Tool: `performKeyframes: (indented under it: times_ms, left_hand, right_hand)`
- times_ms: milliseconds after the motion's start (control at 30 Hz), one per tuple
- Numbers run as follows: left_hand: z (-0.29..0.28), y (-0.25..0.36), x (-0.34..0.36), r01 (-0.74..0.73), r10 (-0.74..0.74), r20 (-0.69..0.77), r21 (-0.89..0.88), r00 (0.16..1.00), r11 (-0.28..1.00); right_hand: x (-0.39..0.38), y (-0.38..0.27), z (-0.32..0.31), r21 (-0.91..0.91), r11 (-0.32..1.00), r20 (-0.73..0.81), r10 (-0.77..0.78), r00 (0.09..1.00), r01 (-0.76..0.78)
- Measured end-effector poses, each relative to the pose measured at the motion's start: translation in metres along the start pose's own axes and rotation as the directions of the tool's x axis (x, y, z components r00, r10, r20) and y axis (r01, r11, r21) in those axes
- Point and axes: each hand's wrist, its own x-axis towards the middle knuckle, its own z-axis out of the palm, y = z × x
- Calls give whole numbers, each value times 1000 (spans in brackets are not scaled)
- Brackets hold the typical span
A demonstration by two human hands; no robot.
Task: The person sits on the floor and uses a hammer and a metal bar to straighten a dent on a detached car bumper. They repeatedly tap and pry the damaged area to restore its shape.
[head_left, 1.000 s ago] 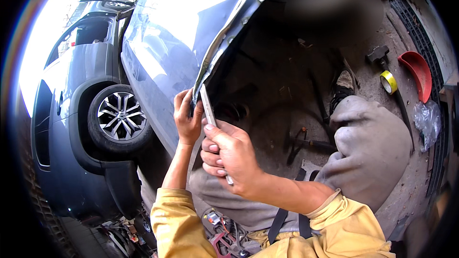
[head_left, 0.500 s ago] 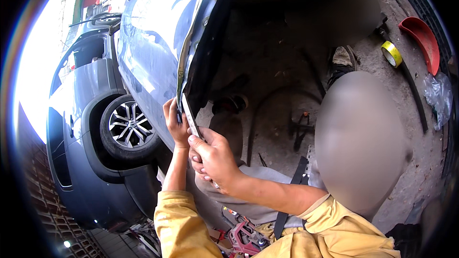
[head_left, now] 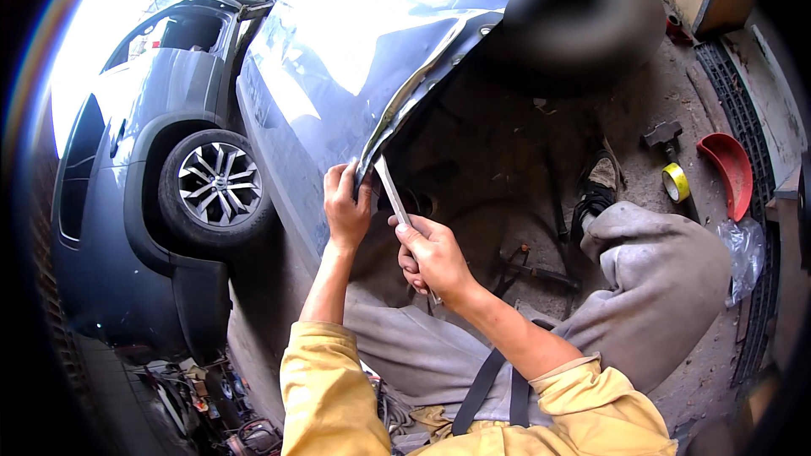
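Observation:
A dented blue-grey car panel (head_left: pixel 296 118) runs across the upper middle, its bent lip (head_left: pixel 397 97) showing bare metal along the edge. My left hand (head_left: pixel 346 207) grips the lower part of that edge, fingers wrapped round it. My right hand (head_left: pixel 431 257) is closed on a flat silver metal bar (head_left: pixel 389 181), whose upper tip sits at the lip just right of my left fingers; whether it touches is unclear. Below the panel is a dark opening with the floor showing. My bent knee (head_left: pixel 650 270) in grey trousers is to the right.
A dark SUV (head_left: pixel 127 203) with an alloy wheel (head_left: pixel 220 183) stands left. On the right floor (head_left: pixel 541 346) lie a hammer (head_left: pixel 661 133), yellow tape (head_left: pixel 675 182), a red curved piece (head_left: pixel 725 169), clear plastic (head_left: pixel 743 262) and a black track-like strip (head_left: pixel 731 76). Assorted parts (head_left: pixel 211 405) lie lower left.
The view swung away and back, shifting the panel down-left, then up-right. Both hands stay on the panel edge and bar; the right hand sits slightly farther right than a second ago.

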Motion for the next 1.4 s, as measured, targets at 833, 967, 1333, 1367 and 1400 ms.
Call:
performKeyframes:
  times_ms: [833,967,1333,1367,1400]
  left_hand:
    - [8,-80,-14,442,-423,142,-152,895,884]
    - [9,-97,-26,488,-475,117,-120,872,865]
    - [7,-64,-21,465,-463,46,-109,885,878]
    - [6,-63,-21,461,-458,46,-88,888,883]
    - [11,-51,-16,446,-447,9,-97,894,890]
  right_hand:
    - [-2,26,70,533,845,-137,42,990,38]
    - [-6,20,83,599,800,-177,92,980,33]
    - [11,16,111,646,761,-214,116,970,52]
    - [8,18,101,641,767,-174,113,978,25]
    - [8,20,89,625,780,-134,98,986,8]
